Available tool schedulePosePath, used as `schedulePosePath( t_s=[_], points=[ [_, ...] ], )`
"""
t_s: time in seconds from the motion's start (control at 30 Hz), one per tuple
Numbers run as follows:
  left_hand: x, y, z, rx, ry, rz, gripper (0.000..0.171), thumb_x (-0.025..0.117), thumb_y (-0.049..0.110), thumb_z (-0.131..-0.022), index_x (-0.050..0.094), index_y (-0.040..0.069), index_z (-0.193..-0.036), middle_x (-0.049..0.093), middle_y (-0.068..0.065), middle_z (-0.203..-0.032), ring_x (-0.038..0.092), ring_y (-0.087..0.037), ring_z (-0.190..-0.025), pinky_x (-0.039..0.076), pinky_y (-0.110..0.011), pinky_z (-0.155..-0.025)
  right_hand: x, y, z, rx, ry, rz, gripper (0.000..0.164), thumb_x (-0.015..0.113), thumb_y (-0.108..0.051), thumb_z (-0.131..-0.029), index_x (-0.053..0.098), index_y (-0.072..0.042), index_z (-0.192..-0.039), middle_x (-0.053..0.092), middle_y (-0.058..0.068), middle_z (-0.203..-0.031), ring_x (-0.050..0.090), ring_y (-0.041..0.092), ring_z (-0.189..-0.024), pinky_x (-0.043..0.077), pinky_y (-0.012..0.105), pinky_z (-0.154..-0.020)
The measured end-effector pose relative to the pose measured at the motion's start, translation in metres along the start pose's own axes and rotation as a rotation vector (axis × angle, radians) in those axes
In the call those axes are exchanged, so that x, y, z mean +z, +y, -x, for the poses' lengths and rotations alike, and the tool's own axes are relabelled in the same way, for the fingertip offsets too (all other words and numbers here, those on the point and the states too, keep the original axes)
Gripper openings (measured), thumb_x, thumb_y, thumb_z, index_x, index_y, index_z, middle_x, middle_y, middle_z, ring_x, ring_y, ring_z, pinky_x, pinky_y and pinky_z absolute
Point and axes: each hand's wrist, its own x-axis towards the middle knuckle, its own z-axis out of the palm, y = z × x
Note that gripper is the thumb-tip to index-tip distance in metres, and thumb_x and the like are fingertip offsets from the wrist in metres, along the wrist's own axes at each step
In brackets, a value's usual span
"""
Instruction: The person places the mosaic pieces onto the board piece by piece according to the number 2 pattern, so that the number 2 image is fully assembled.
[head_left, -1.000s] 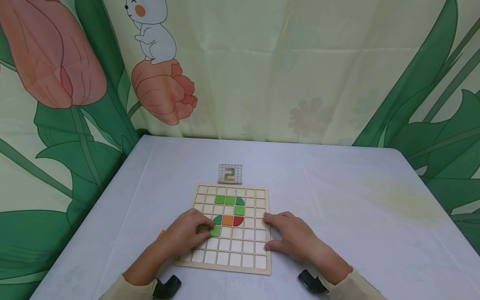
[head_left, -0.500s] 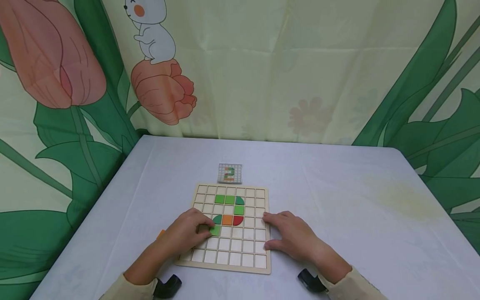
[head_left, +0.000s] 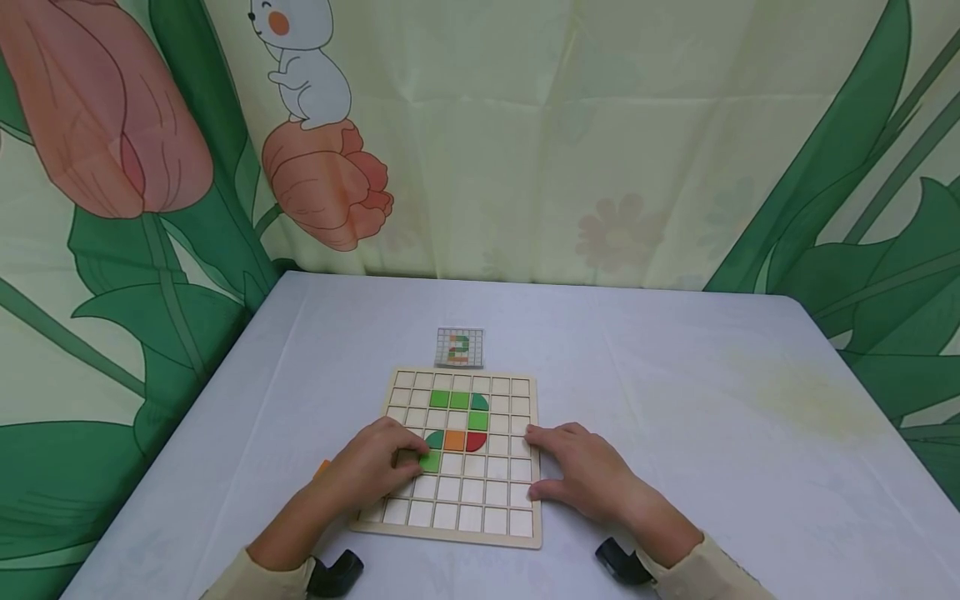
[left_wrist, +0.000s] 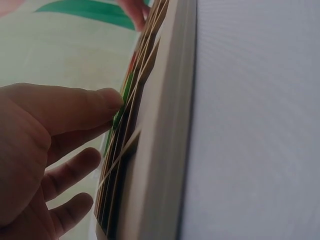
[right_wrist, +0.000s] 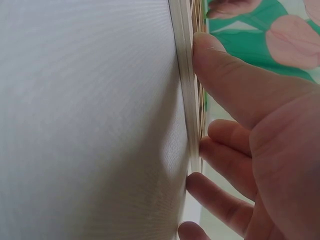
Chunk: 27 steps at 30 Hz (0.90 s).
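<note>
The left hand pinches 1 green square on the grid board, nearside of the dark-green quarter-round. The right hand, fingers relaxed, touches the board's right edge. Uneven pressure could tilt the square; sideways push could shift the board.

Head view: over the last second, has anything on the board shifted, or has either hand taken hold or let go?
Nothing visibly changed. The left hand stays at the lowest green tile, the right hand at the right edge of the board, and the pattern card lies just beyond it as before.
</note>
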Motion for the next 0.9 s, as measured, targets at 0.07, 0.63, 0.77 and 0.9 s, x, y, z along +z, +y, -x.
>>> schedulePosePath(
  t_s=[0.07, 0.63, 0.77, 0.9],
  points=[
    [-0.0001, 0.0003, -0.0002, -0.004, 0.001, 0.002, 0.017, 0.081, 0.01, -0.083, 0.077, 0.02, -0.095, 0.062, 0.012, -0.096, 0.056, -0.013, -0.099, 0.051, -0.038, -0.086, 0.0, -0.0001, 0.0, -0.001, -0.001, 0.001, 0.068, 0.083, -0.036, -0.081, 0.059, -0.008, -0.138, 0.058, 0.006, -0.14, 0.053, 0.03, -0.122, 0.046, 0.05, -0.096],
    [-0.0012, -0.0008, 0.0009, 0.002, -0.037, 0.027, 0.015, 0.081, 0.011, -0.083, 0.077, 0.019, -0.095, 0.061, 0.012, -0.097, 0.056, -0.014, -0.098, 0.051, -0.037, -0.085, -0.0001, -0.0004, 0.0, 0.005, -0.009, -0.006, 0.068, 0.083, -0.036, -0.081, 0.058, -0.009, -0.139, 0.059, 0.006, -0.138, 0.053, 0.03, -0.122, 0.046, 0.05, -0.096],
    [-0.0009, -0.0013, 0.0011, 0.008, -0.034, 0.029, 0.016, 0.081, 0.01, -0.083, 0.077, 0.019, -0.095, 0.061, 0.012, -0.096, 0.056, -0.014, -0.098, 0.051, -0.036, -0.085, 0.0001, -0.0007, 0.0001, 0.011, -0.011, -0.006, 0.068, 0.083, -0.036, -0.081, 0.058, -0.009, -0.139, 0.059, 0.005, -0.138, 0.052, 0.03, -0.122, 0.046, 0.05, -0.096],
    [-0.001, -0.0007, 0.0009, 0.0, -0.034, 0.032, 0.016, 0.081, 0.01, -0.083, 0.078, 0.019, -0.095, 0.061, 0.011, -0.096, 0.056, -0.014, -0.097, 0.051, -0.035, -0.083, 0.0002, -0.0006, 0.0002, 0.016, -0.011, -0.004, 0.068, 0.083, -0.036, -0.081, 0.058, -0.01, -0.139, 0.059, 0.005, -0.138, 0.053, 0.03, -0.122, 0.046, 0.05, -0.095]
  ],
)
